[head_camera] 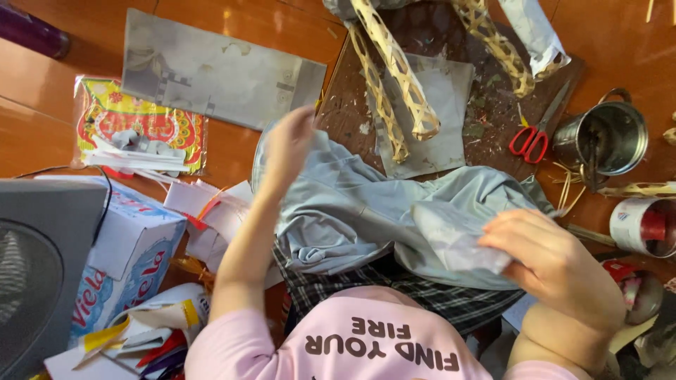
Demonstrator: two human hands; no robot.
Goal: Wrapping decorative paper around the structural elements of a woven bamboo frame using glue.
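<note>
Head view, looking down onto a wooden floor point(260, 151) crowded with craft material.

Largest item: a grey cloth point(366, 211) bunched over the person's lap, its long axis running left to right. Beyond it lies a dark board point(486, 112) carrying two woven bamboo tubes point(398, 70), which point away from the person, and a grey paper sheet point(443, 105). A larger grey sheet point(211, 67) lies flat at upper left, and a cardboard box point(134, 246) sits at lower left.

A thin pale paper piece point(451, 243) lies on the right end of the cloth, directly under the right hand point(553, 264). That hand is the nearer one; its fingers are closed down on the paper's right edge, pinching it. The paper extends leftward from the grip.

The left hand point(287, 144) is raised above the cloth's far left edge and blurred; it cannot be told whether it holds anything.

Smaller items, right side: a metal can point(612, 137), red-handled scissors point(536, 134), a tape roll point(644, 225). None lies between the hands.
</note>
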